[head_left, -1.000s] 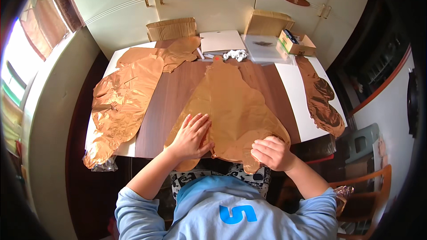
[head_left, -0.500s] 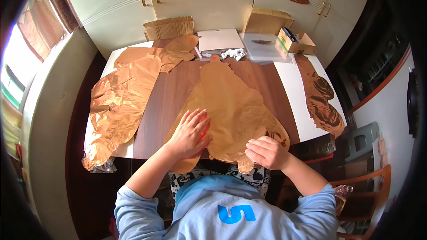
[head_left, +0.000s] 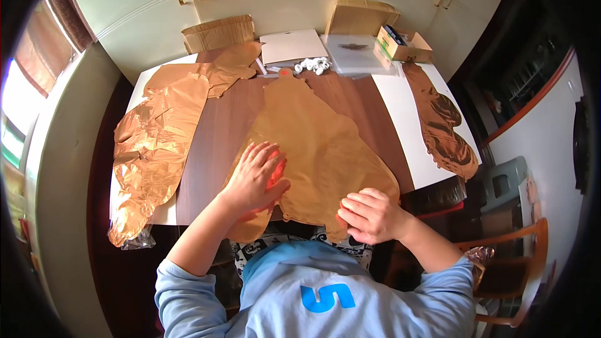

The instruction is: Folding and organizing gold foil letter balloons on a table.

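Head view: copper-coloured foil sheet [head_left: 316, 134] lies ctr of the table [head_left: 219, 134], flat-ish, narrow end w/ a red spot at the far side, wide end at the near edge, its lower lobes hanging over toward the person's lap. L hand [head_left: 252, 178] palm down over the sheet's L part, fingers extended & a bit apart, nothing seen in its grip; reddish reflection shows on the foil beside it. Can't tell if the palm touches. R hand [head_left: 372, 216] at the sheet's lower R edge, fingers curled in, thumb side hidden; can't tell if it's pinching the foil.

L of the sheet: crinkled foil pc [head_left: 159, 144], w/ another foil pc [head_left: 233, 67] just behind it, partly overlapping. R side: darker, shiny foil strip [head_left: 441, 125] on the table's white section. Far side, approx. L to R: pale flat folder [head_left: 291, 47], cluster of small white bits [head_left: 313, 65] in front of it, clear plastic sheets [head_left: 357, 56], open cardboard box [head_left: 413, 50] w/ dark items. Bkgd: cream cabinets [head_left: 269, 0]. Lower R: wooden chair [head_left: 539, 263], near a grey-green stool [head_left: 506, 181].
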Available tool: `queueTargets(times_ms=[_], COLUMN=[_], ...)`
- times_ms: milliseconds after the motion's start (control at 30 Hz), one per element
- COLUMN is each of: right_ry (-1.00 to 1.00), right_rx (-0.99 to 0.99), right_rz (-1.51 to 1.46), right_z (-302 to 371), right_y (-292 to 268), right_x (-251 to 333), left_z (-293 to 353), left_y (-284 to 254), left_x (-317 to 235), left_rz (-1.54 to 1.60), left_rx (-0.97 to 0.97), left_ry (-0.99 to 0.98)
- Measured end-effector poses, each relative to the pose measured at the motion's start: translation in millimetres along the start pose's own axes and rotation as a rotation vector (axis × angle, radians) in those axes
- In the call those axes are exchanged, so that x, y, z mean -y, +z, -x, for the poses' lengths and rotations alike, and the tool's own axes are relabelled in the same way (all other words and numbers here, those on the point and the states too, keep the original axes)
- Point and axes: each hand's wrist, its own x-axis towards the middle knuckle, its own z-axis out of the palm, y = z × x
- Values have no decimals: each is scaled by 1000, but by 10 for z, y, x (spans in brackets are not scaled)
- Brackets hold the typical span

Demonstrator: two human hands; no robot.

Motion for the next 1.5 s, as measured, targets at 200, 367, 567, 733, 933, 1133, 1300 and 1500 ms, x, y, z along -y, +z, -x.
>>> queueTargets(times_ms=[200, 367, 567, 733, 933, 1133, 1300, 1500], right_ry=[304, 929, 1011, 1007, 1049, 1086, 1049, 1134], right_rx=[-30, -94, 18, 70, 172, 237, 206, 345], right_rz=[-95, -214, -117, -131, -228, -285, -192, -356], right_z=[61, -105, -468, -537, -573, -627, -644, -783], right_y=[-273, 56, 326, 368, 326, 316, 316, 210], right_x=[-236, -1077, -1421, -1512, -1688, -1663, -1685, -1668], left_z=[-215, -266, -251, -255, -282, -443, -456, -439], left_y=[51, 206, 293, 300, 210, 250, 401, 428], left_x=[66, -30, -66, -96, -144, -62, -23, -19], left_rz=[-6, -10, 31, 39, 50, 12, 30, 44], left_rx=[-24, 68, 55, 40, 51, 18, 40, 22], left_ry=[74, 48, 64, 78, 54, 63, 51, 22])
